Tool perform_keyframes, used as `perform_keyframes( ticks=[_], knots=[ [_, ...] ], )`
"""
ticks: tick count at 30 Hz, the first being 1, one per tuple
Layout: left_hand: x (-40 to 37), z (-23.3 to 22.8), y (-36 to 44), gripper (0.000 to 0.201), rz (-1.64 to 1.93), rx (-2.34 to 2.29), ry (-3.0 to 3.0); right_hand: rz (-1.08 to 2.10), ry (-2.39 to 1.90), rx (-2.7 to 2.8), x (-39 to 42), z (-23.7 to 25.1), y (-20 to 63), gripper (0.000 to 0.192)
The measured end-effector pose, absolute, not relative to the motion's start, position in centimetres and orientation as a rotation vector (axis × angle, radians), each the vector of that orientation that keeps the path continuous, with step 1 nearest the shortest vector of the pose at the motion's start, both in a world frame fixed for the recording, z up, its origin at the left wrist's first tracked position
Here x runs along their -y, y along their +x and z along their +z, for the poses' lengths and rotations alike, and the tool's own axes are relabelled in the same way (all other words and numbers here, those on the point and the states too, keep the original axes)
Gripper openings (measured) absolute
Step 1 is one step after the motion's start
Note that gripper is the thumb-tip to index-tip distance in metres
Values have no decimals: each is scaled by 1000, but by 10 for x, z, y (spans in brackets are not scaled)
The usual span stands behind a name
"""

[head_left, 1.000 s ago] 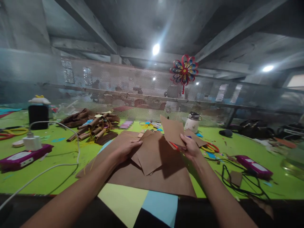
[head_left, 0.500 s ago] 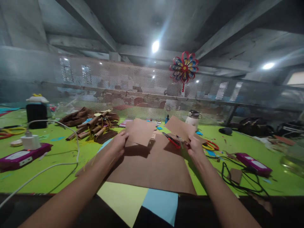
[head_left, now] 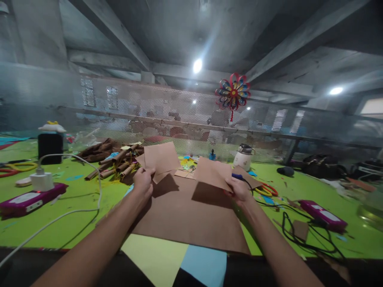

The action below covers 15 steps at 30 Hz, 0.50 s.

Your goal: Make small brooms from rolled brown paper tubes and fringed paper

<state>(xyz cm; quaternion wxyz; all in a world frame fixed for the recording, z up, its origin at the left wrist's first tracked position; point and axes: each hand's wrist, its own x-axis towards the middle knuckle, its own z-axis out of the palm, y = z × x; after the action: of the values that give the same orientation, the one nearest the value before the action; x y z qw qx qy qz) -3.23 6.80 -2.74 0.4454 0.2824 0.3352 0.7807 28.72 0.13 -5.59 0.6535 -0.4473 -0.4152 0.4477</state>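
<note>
My left hand [head_left: 143, 182] grips a cut piece of brown paper [head_left: 161, 158] by its lower edge and holds it raised above the table. My right hand [head_left: 239, 189] holds another brown paper piece [head_left: 213, 173], lifted and spread to the left of the hand. Something red, partly hidden, shows under the right hand's fingers. Both pieces hover over a large brown paper sheet [head_left: 191, 217] lying flat on the green table [head_left: 74, 199].
Yellow-green [head_left: 155, 257] and blue [head_left: 206, 267] paper sheets lie at the near edge. A pile of rolled brown paper tubes [head_left: 115, 159] sits at the left back, a pink device with a white charger [head_left: 30, 197] at the left, scissors [head_left: 266, 188], black cables [head_left: 295, 229] and another pink device [head_left: 321, 211] at the right. Wire mesh [head_left: 191, 119] bounds the far side.
The two brown paper pieces have come apart: my left hand carried one up and to the left, my right hand lowered and turned the other flat to its left.
</note>
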Motion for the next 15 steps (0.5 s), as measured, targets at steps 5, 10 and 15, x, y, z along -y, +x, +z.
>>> perform_keyframes(
  ticks=[5, 10, 15],
  knots=[
    [-64, -26, -32, 31, 1909, -773, 743, 1044, -1114, 1187, 7, -56, 272, 24],
    [-60, -24, -30, 33, 1859, -731, 784, 870, -1252, 1391, 7, -60, 263, 25],
    [-47, -22, -21, 42, 1626, -621, 955, 574, -1289, 1327, 8, -54, 265, 39]
  ],
)
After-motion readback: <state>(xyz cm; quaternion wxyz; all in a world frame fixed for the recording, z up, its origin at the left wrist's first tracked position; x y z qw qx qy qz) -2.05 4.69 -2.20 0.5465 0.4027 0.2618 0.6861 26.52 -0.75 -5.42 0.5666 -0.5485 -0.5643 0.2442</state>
